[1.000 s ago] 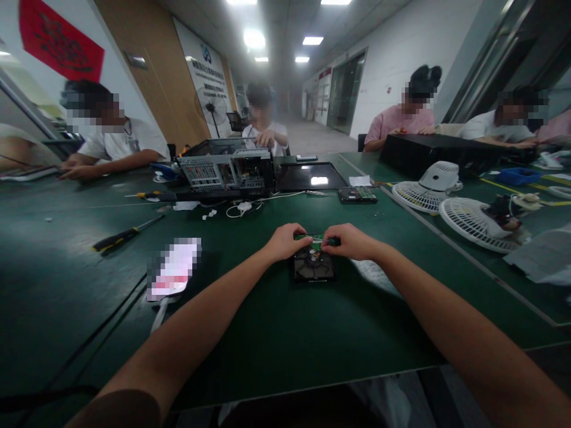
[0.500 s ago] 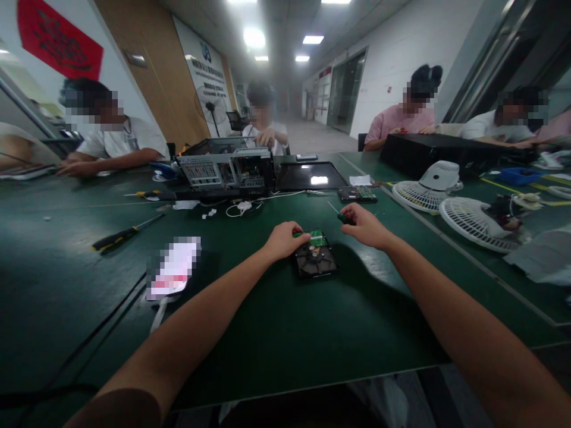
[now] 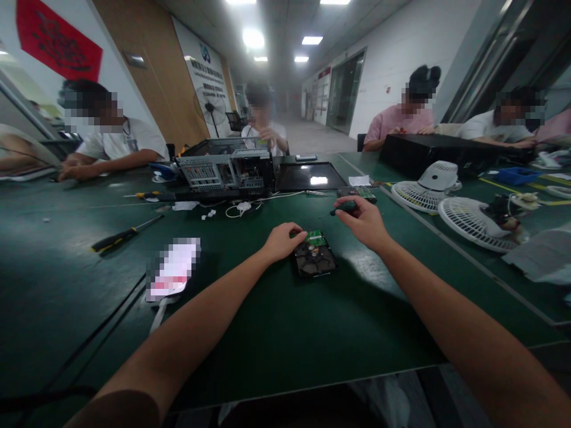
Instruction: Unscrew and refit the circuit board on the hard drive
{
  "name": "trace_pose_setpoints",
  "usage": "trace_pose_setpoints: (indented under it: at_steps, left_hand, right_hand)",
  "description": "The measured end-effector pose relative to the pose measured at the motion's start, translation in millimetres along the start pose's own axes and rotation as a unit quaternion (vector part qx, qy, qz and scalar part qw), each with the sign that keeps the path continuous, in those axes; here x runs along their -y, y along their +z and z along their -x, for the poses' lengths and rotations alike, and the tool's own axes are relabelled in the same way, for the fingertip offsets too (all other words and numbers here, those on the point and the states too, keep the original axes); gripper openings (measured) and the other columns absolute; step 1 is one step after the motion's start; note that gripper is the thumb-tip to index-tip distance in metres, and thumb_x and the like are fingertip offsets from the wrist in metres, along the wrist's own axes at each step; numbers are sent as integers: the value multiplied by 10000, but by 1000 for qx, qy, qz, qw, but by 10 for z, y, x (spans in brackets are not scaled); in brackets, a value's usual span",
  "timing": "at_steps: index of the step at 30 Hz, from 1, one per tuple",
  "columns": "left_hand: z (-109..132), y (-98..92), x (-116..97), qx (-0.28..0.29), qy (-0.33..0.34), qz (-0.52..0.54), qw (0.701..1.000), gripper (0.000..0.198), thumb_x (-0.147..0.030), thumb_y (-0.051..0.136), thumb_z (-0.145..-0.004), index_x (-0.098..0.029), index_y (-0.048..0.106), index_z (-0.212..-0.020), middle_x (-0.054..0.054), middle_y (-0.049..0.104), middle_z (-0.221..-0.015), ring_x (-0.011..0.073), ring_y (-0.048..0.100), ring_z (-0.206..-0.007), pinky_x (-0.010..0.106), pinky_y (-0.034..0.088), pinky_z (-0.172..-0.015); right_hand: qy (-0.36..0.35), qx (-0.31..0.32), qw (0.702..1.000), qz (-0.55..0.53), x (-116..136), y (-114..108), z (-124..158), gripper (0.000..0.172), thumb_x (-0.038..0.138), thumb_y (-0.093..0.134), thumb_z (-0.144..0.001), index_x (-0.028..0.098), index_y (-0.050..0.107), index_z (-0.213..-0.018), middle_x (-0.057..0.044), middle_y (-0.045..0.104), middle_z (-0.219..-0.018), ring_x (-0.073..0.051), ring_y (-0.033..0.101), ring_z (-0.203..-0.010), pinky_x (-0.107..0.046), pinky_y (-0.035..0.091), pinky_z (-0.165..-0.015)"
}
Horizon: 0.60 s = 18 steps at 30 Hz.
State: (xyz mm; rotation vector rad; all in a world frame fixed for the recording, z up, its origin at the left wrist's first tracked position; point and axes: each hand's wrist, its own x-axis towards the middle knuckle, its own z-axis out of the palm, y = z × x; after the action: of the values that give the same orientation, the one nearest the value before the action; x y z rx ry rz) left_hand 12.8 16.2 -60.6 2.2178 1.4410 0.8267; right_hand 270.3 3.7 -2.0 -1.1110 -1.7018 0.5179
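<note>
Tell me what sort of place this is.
Probably a shared electronics workroom: an opened computer case sits on the long green table, a hard drive lies circuit board up, and the right hand holds a screwdriver.

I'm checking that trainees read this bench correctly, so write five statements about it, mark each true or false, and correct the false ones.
1. The left hand touches the hard drive. True.
2. The right hand holds a small screwdriver. True.
3. The small screwdriver's tip is pressed into the hard drive. False: the tip is apart from it.
4. White fan grilles lie to the right of the right hand. True.
5. The hard drive's board side faces down. False: its green circuit board shows on top.
</note>
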Motion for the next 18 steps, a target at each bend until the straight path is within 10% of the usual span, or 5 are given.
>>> trace_pose_setpoints:
  at_steps: [18]
  left_hand:
    - [-26, 25, 74, 2, 28, 7, 1000, 290, -455, 671, -909, -220, 728, -1070, 33, 744, -1090, 219, 671, -1001, 332, 511, -845]
  right_hand:
    - [-27, 55, 998, 21, 148, 174, 157, 328, 548, 588, -954, 238, 565, -1059, -40, 672, -855, -162, 578, -635, -302, 476, -592]
